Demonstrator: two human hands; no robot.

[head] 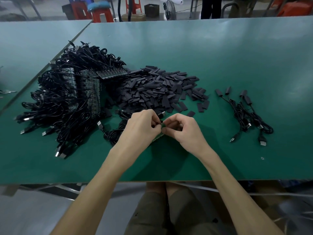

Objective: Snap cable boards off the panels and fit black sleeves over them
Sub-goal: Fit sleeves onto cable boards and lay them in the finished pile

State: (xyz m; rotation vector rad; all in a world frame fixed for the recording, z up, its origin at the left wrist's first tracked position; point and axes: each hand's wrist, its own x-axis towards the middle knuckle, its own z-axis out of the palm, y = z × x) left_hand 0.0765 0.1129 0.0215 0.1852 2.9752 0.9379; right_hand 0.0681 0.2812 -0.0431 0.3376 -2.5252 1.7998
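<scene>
Both hands meet over a green board panel (158, 137) at the middle of the green table (220, 65). My left hand (144, 126) pinches one end of the panel's top board, and my right hand (183, 129) pinches the part beside it; the fingers hide the joint. Black USB cables hang from the panel to the left (115, 134). A large heap of panels with cables (71, 97) lies at the left. A pile of flat black sleeves (157, 89) sits behind my hands.
Several sleeved cables (245, 114) lie in a loose bunch at the right. The table's near edge (152, 181) runs just above my lap. Red stools (101, 14), boxes and a fan (169, 10) stand beyond the far edge.
</scene>
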